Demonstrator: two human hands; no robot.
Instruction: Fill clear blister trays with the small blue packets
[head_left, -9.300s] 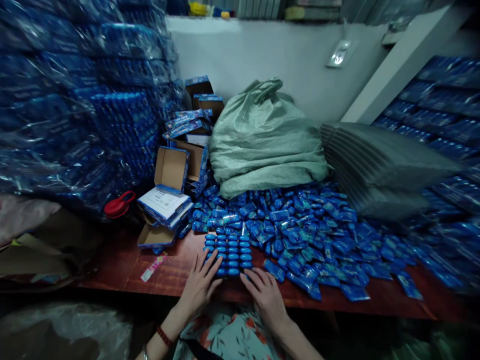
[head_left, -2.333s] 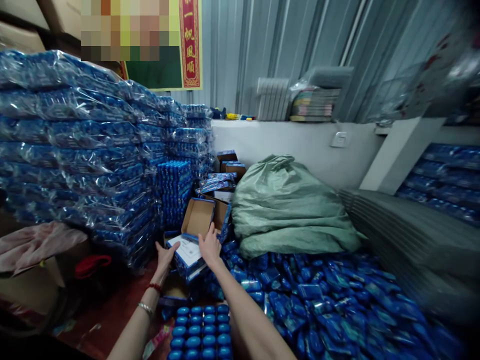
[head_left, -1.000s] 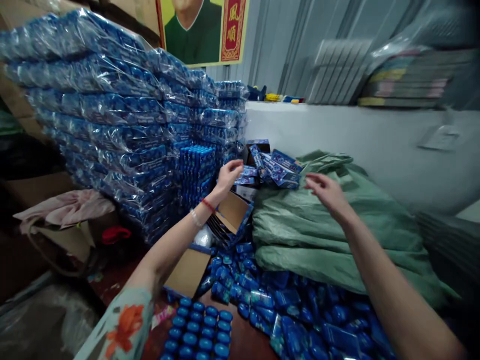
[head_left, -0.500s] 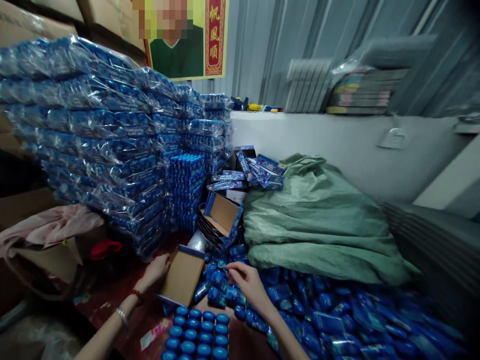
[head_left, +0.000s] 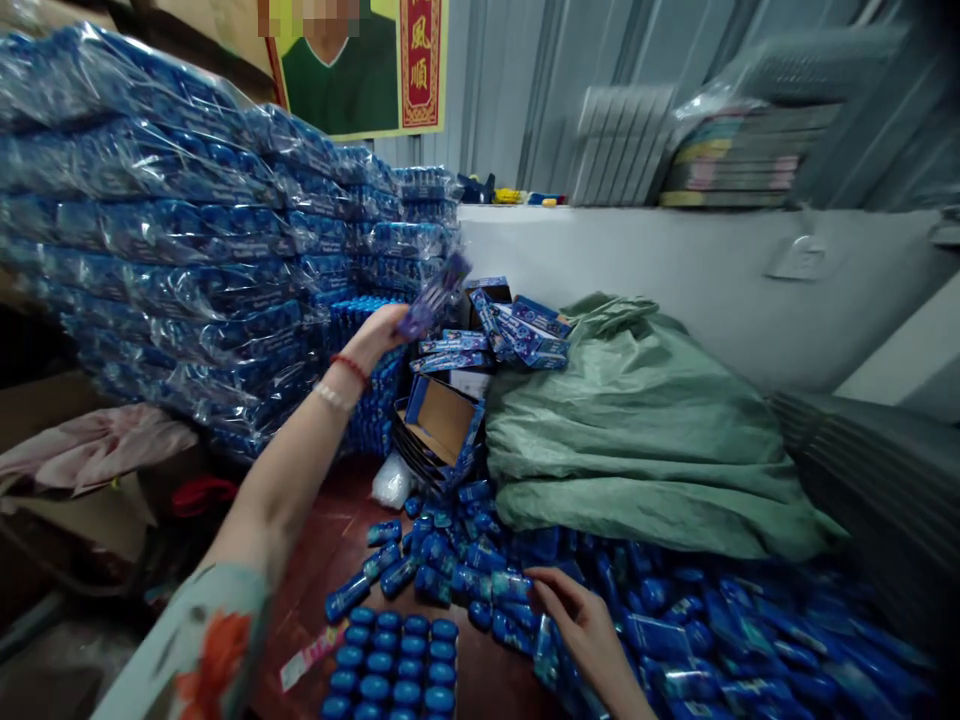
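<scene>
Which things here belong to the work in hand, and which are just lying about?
Seemingly in the work:
blurred blue box, in left hand
loose blue packets, by right hand
rows of blue pieces

Seemingly just lying about:
pink cloth
red object
pink strip

You are working in a packing workshop. Wrapped stacks (head_left: 187,230) are towering near loose blue packets (head_left: 652,640) and open cartons (head_left: 448,417).

On the poster (head_left: 341,90), I can read 風順 down the red strip (head_left: 420,65). Print on the blue boxes (head_left: 525,335) is too blurred for me.
</scene>
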